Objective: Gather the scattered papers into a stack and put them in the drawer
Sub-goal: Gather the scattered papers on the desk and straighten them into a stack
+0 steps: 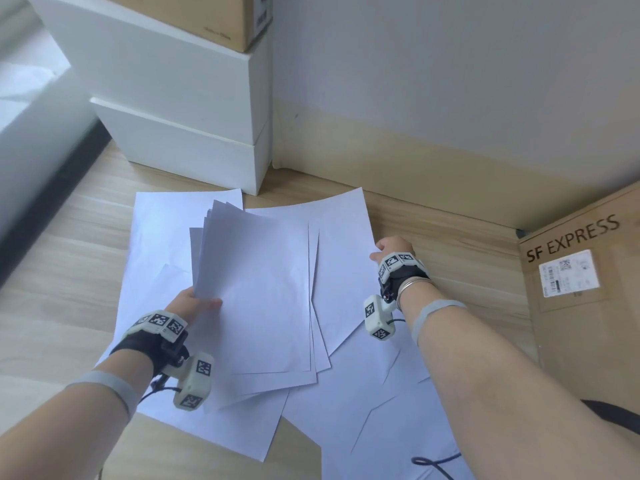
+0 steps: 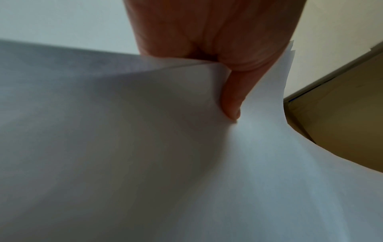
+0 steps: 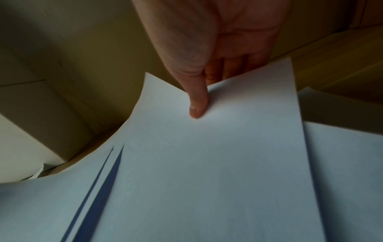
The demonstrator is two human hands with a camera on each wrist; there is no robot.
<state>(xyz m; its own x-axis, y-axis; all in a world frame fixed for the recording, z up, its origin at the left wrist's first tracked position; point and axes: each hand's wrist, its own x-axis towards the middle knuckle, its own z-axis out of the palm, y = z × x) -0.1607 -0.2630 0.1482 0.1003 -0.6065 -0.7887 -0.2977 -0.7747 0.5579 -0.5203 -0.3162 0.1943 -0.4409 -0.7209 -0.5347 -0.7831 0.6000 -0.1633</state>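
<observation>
Several white sheets of paper lie overlapping on the wooden floor (image 1: 59, 271). My left hand (image 1: 194, 303) pinches a loose bundle of sheets (image 1: 256, 271) at its near left edge, thumb on top; in the left wrist view the thumb (image 2: 232, 104) presses the bundle (image 2: 145, 147) against the fingers beneath. My right hand (image 1: 389, 249) pinches the right edge of a single sheet (image 1: 343, 258), lifted off the floor, its thumb (image 3: 196, 104) on top of the sheet (image 3: 217, 163) and the fingers below. The white drawer unit (image 1: 180, 133) stands at the back left, its drawers closed.
A brown SF EXPRESS carton (image 1: 585, 289) stands at the right, close to my right arm. Another cardboard box (image 1: 207, 19) sits on the drawer unit. The wall (image 1: 450, 81) runs behind the papers. A dark cable (image 1: 436, 462) lies on the sheets at the bottom.
</observation>
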